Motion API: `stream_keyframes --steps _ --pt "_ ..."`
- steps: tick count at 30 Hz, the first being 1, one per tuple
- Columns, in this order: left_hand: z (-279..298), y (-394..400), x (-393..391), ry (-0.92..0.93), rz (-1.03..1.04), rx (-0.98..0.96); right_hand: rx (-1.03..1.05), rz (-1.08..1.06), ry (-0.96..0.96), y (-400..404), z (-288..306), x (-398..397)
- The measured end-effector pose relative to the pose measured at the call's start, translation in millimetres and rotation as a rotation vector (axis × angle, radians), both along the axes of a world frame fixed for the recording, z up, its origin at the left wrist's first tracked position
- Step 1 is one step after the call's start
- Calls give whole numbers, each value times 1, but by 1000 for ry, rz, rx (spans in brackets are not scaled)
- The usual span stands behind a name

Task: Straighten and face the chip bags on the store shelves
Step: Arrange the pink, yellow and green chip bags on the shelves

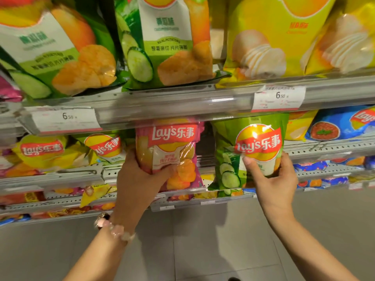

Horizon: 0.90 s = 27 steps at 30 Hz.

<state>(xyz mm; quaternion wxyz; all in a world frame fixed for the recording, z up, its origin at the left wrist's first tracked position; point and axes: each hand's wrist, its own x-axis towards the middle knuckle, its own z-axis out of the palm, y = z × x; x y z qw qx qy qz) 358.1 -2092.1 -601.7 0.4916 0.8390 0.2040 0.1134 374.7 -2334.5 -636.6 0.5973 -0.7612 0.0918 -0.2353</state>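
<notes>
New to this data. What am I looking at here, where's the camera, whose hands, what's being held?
There is no robot here. One wide-angle camera sits on a person's head and looks forward and down, so the two bare arms that come up from the bottom of the picture are the wearer's own.

The scene is a shop aisle with shelves of chip bags. The left hand, with a bead bracelet on its wrist, grips a pink bag low on its side. The right hand grips a green cucumber bag the same way. Both bags are upright, fronts to the camera, just below the shelf rail.

On that rail are two price tags that read 6.50. Above it stand more green bags and yellow bags. Blue bags lie to the right, and grey floor tiles show below.
</notes>
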Motion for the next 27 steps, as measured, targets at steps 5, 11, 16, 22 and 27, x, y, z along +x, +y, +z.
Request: stream_keyframes --steps 5,11,16,22,27 --pt "-1 11 -5 22 -100 -94 51 -39 0 4 -4 -5" --pt "-16 25 -20 38 -117 -276 47 -64 5 6 2 -1" --pt "-26 39 -46 37 -76 -314 30 23 28 22 10 0" --pt "-26 69 -66 16 53 -270 39 110 36 59 25 18" --pt "-24 93 -81 -23 129 -258 13 124 38 94 34 43"
